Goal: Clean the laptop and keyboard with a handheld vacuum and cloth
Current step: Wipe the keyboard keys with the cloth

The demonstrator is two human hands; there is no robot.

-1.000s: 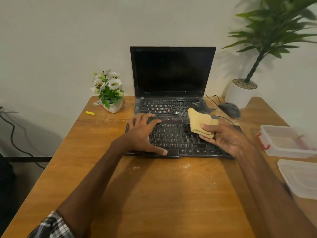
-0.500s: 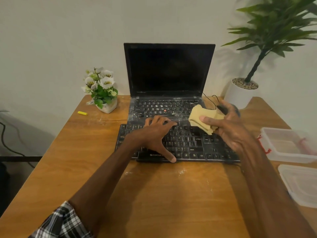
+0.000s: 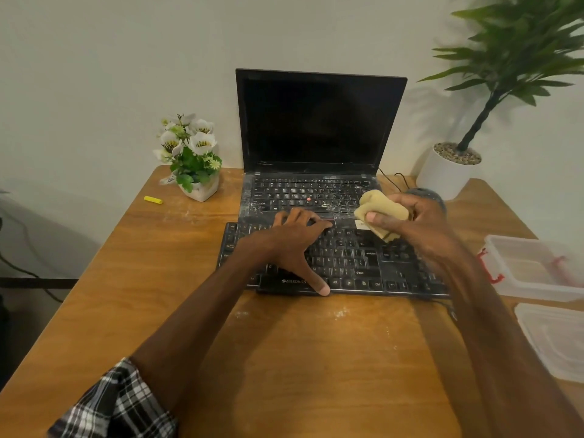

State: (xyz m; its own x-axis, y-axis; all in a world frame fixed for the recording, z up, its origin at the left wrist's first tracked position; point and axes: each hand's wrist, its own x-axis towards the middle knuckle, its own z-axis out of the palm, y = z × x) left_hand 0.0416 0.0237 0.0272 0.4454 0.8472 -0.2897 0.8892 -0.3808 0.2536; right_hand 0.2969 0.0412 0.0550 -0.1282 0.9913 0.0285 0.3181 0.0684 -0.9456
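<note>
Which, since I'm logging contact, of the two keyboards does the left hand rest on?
The separate black keyboard nearest the person; the left hand spreads across it, not the laptop's built-in keys.

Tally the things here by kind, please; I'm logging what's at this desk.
Computer gear: 3, black open laptop, black flat keyboard, dark grey mouse
Potted plants: 2, small white-flowered plant, tall green-leaved plant
Containers: 2, clear plastic tub, clear plastic lid
Cloths: 1, beige folded cloth
Other: 1, small yellow stick
Total: 9
</note>
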